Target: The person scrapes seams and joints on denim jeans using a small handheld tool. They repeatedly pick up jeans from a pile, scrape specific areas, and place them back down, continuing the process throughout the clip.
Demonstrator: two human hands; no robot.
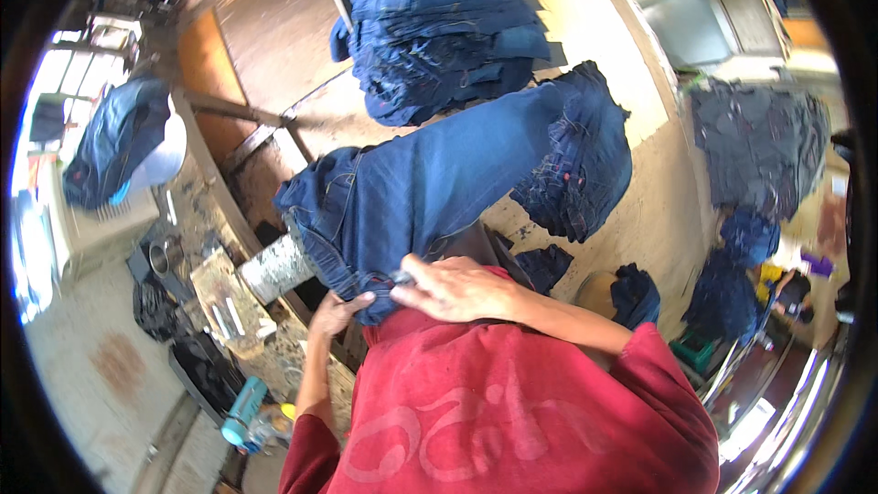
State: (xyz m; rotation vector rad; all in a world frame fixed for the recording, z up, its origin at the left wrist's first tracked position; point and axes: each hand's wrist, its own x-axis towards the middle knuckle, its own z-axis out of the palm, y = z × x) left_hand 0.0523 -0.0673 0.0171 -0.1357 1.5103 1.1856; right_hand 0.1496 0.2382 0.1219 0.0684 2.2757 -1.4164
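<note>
A pair of blue jeans (412, 178) lies stretched across in front of me. Its waist end is beside a pale, worn cylinder (274, 267), and its far end rests on a crumpled denim bundle (585, 155). My left hand (335, 313) grips the waistband's near edge, thumb on top. Over the same edge, a little to the right, my right hand (462, 290) has its fingers bent together at the denim. A small greyish thing shows at those fingertips, too small to name.
A tall stack of jeans (444, 32) stands beyond. Dark garments (759, 142) are piled at right, near another person (788, 297). At left are a worn bench (224, 297), a teal bottle (244, 410) and a denim-draped machine (119, 146).
</note>
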